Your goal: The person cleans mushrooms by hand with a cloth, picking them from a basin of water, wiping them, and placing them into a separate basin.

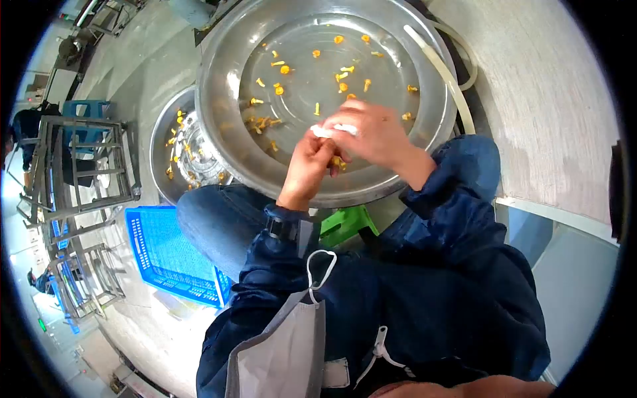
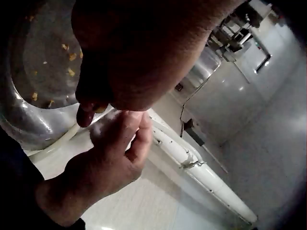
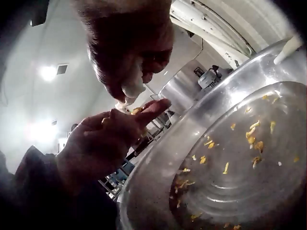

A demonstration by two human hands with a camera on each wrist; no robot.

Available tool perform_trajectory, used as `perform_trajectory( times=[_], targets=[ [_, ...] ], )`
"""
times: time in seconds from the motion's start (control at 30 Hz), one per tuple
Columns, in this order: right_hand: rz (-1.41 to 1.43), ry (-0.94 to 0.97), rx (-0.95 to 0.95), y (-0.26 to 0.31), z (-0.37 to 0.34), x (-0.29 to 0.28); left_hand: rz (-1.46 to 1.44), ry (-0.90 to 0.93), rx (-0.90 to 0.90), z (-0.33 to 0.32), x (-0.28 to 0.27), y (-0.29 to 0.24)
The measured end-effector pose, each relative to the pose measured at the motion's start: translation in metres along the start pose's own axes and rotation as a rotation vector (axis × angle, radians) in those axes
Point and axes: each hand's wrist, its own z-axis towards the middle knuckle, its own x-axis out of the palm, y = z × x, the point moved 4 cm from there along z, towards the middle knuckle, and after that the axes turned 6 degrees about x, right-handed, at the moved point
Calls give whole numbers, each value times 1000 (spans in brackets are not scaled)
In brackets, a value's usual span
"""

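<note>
Both hands meet over the near side of a wide metal basin (image 1: pixel 229 142). My left hand (image 1: pixel 306 167) holds a small yellow-orange mushroom (image 3: pixel 137 110), mostly covered by its fingers. From above, my right hand (image 1: pixel 375 132) pinches a soft white wad (image 3: pixel 133 88) against the left fingertips; in the head view, white shows between the two hands. Inside the basin, small yellow-orange mushrooms (image 1: pixel 343 87) lie scattered, several bunched in a clump (image 1: pixel 262 123) at the left. In the left wrist view the left hand's dark underside hides most of the contact.
A smaller metal bowl (image 1: pixel 159 149) with more mushrooms stands left of the basin. Nearby on the floor lies a blue plastic basket (image 1: pixel 169 249). A pale hose (image 1: pixel 443 69) hangs over the basin's right rim. Something green (image 1: pixel 346 224) shows between the knees; metal racks (image 1: pixel 79 166) stand far left.
</note>
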Motion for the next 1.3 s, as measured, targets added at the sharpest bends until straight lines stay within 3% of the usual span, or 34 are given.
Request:
perform_trajectory(
  times=[0.2,0.3,0.5,0.6,0.83,0.97,1.07,1.17,1.3],
  targets=[
    [-79,174,-11,-7,-2,-4,10,30,2,1,2,-2],
    [-64,130,-1,0,0,-4,49,48,-8,2,6,-2],
    [-154,126,-182,-11,2,-3,-14,42,-10,2,2,-9],
    [-121,68,-93,-9,3,-12,-18,49,-7,1,3,-9],
    [-123,97,-179,-16,3,-5,11,36,15,1,4,-18],
    [-105,13,-96,-3,4,-9,55,47,0,2,5,-14],
    [-79,54,-178,-5,1,2,43,57,-18,2,4,-7],
    [-157,154,-104,-13,3,-4,24,30,12,0,1,-11],
    [-54,61,-96,-5,2,-6,26,40,3,2,2,-10]
  ],
)
